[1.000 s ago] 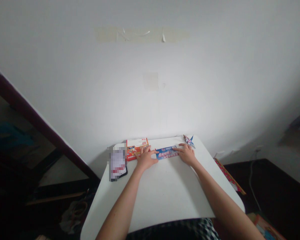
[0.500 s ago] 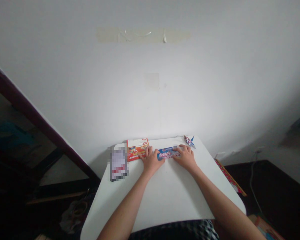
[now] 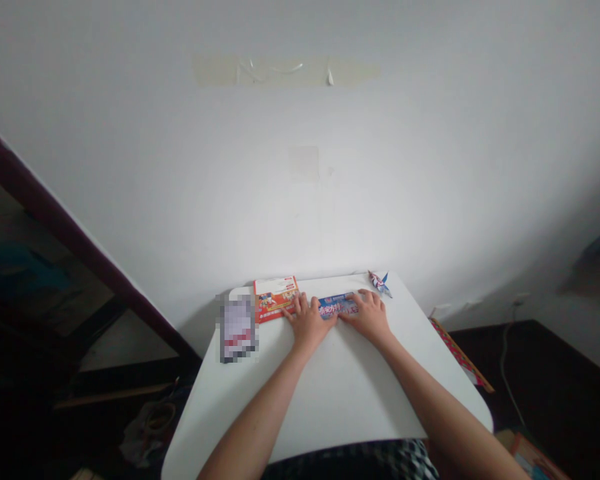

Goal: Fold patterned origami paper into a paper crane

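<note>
A blue printed strip of folded paper (image 3: pixel 333 307) with reddish and white lettering lies flat on the white table (image 3: pixel 350 387). My left hand (image 3: pixel 310 327) rests at its left end with fingers spread, the thumb by the lower edge. The outer fingers of that hand reach over the right side of a red and white printed leaflet (image 3: pixel 275 300). On the paper's right part, my right hand (image 3: pixel 367 319) grips with bent fingers, its thumb at the lower edge close to the left thumb. What lies under the fingers is hidden.
A blurred-out phone-like object (image 3: pixel 238 330) lies at the table's left edge. In the far right corner sits a small folded paper figure (image 3: pixel 380 283). The wall (image 3: pixel 300 220) rises directly behind the table. A purple-edged frame (image 3: pixel 80 220) leans on the left.
My left hand has slid right along the paper, and its fingers have spread more. My right thumb has shifted left to the lower edge. The two thumbs are now closer together.
</note>
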### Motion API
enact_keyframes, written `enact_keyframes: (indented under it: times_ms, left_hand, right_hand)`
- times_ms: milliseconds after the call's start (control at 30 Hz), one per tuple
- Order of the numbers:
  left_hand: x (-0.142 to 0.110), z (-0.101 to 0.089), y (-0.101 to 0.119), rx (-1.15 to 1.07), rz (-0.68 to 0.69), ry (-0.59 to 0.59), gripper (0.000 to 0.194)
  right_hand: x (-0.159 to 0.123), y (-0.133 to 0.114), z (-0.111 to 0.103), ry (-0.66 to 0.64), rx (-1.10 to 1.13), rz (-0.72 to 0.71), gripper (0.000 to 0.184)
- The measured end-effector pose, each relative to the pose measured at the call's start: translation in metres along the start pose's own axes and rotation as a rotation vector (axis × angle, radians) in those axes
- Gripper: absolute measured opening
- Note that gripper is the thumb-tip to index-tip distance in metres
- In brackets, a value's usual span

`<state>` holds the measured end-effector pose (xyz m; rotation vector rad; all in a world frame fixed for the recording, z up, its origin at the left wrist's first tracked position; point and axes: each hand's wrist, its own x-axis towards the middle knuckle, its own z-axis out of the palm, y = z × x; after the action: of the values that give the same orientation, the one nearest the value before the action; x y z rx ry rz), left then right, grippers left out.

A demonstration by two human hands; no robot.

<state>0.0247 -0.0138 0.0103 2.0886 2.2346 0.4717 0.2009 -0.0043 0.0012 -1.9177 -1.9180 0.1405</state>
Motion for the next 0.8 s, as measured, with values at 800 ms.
enact_keyframes:
  times_ms: [800]
  left_hand:
    - [0.0032, 0.0031, -0.0019, -0.010, -0.028, -0.038, 0.063]
  right_hand:
    - [0.0004, -0.0021, -0.0030, -0.010, 0.042, 0.030, 0.050]
